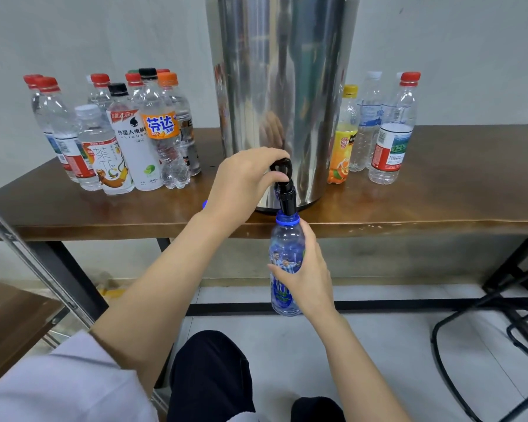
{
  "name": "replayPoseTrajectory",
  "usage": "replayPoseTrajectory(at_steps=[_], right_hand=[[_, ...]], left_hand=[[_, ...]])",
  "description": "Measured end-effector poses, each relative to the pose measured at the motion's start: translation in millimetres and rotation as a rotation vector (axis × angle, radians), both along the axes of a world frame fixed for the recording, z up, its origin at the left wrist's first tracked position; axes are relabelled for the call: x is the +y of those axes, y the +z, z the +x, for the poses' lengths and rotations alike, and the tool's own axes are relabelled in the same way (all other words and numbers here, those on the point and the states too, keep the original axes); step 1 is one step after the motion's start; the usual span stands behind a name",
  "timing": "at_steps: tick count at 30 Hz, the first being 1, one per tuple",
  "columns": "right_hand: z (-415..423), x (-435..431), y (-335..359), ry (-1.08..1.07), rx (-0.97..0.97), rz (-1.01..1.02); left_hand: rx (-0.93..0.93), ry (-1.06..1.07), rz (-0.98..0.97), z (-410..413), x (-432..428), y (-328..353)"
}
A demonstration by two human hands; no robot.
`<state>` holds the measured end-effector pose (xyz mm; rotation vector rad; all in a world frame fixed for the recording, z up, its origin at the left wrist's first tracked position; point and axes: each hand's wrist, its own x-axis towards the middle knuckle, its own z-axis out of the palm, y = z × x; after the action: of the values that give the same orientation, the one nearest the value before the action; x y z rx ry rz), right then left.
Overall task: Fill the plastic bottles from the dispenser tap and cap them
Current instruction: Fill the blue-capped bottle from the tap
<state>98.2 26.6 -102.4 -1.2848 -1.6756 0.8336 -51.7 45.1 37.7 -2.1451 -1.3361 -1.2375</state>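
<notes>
A tall steel dispenser (282, 86) stands at the front edge of a brown table (439, 202). Its black tap (284, 187) juts out over that edge. My left hand (244, 181) grips the tap's black lever from the left, fingers curled over it. My right hand (308, 272) holds an uncapped blue bottle (284, 254) upright below the table edge, its blue-ringed mouth right under the tap's spout. A small blue thing (204, 204), perhaps its cap, peeks out on the table behind my left wrist.
Several capped bottles (128, 138) crowd the table left of the dispenser. Three capped bottles (375, 132) stand to its right. A black metal stool frame (500, 315) is on the floor at the right, a shelf frame (37, 263) at the left. My knees are below.
</notes>
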Motion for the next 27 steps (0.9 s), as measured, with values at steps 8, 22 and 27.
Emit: replayPoseTrajectory(at_steps=[8, 22, 27], right_hand=[[-6.8, -4.4, 1.6, -0.056, 0.030, 0.049], [-24.4, -3.8, 7.3, -0.153, 0.013, 0.098], [-27.1, -4.9, 6.9, -0.157, 0.014, 0.106]], left_hand=[[0.096, 0.027, 0.303, -7.2, -7.7, -43.5], [-0.310, -0.011, -0.025, 11.4, -32.2, -45.4], [-0.381, -0.022, -0.078, 4.6, -30.8, -47.7]])
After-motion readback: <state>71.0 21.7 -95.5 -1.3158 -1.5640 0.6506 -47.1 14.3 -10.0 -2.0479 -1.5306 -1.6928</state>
